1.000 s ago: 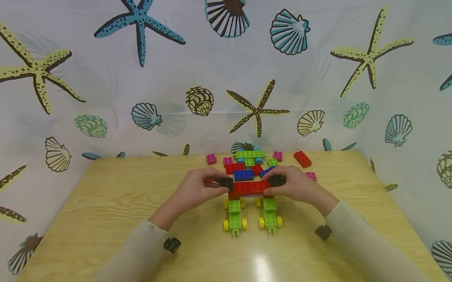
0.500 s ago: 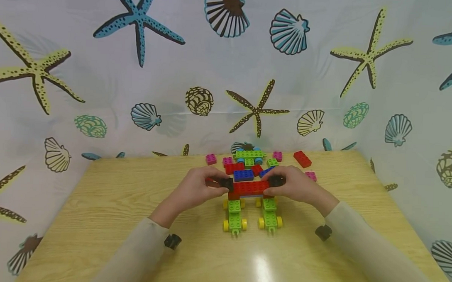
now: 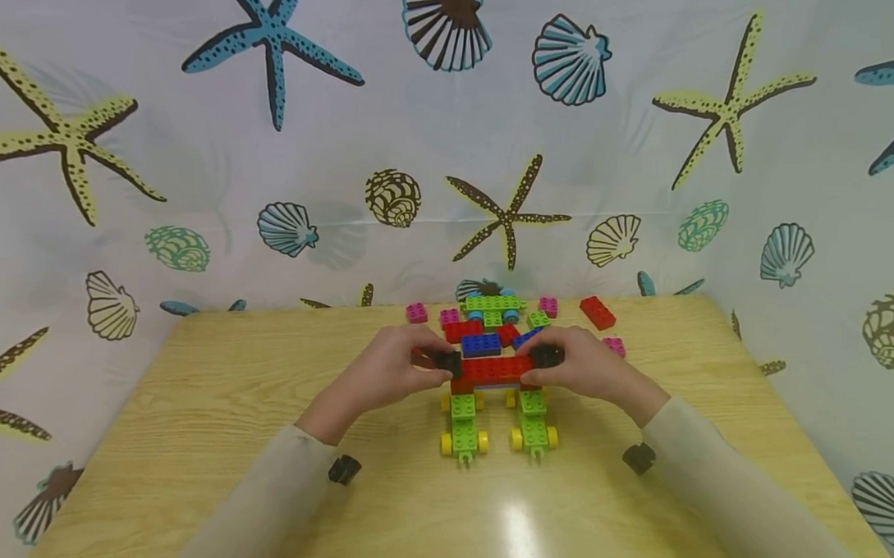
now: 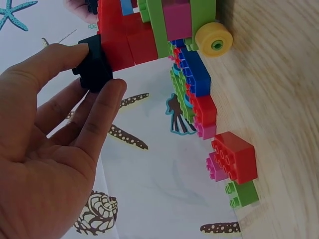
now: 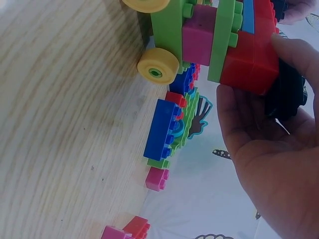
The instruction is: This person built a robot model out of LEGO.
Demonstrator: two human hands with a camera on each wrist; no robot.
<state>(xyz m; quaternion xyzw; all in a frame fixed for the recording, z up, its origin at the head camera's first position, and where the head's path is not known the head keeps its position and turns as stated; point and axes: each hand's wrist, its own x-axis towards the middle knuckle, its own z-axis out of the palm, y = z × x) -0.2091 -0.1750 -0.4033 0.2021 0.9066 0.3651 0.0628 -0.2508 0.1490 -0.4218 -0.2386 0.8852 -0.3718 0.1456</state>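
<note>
A long red toy-brick beam (image 3: 494, 369) bridges two green wheeled bases, the left base (image 3: 464, 431) and the right base (image 3: 534, 430), both with yellow wheels. My left hand (image 3: 394, 361) pinches a black brick (image 4: 94, 64) at the beam's left end, between thumb and fingers. At the opposite end my right hand (image 3: 590, 368) holds another black brick (image 5: 285, 92), with fingertips also touching the red brick (image 5: 249, 62) beneath. A pink brick (image 5: 198, 37) sits between green pieces under the beam. Fingers partly cover both black bricks.
Behind the build lie loose bricks: a blue brick (image 3: 481, 345), a red brick (image 3: 597, 313) and several pink ones. A green base with blue wheels (image 3: 494, 305) stands at the back of the wooden table (image 3: 266, 388), against a patterned curtain (image 3: 328, 283).
My left wrist has risen very slightly. Both hands keep their hold at the two ends of the beam, and the bricks look the same.
</note>
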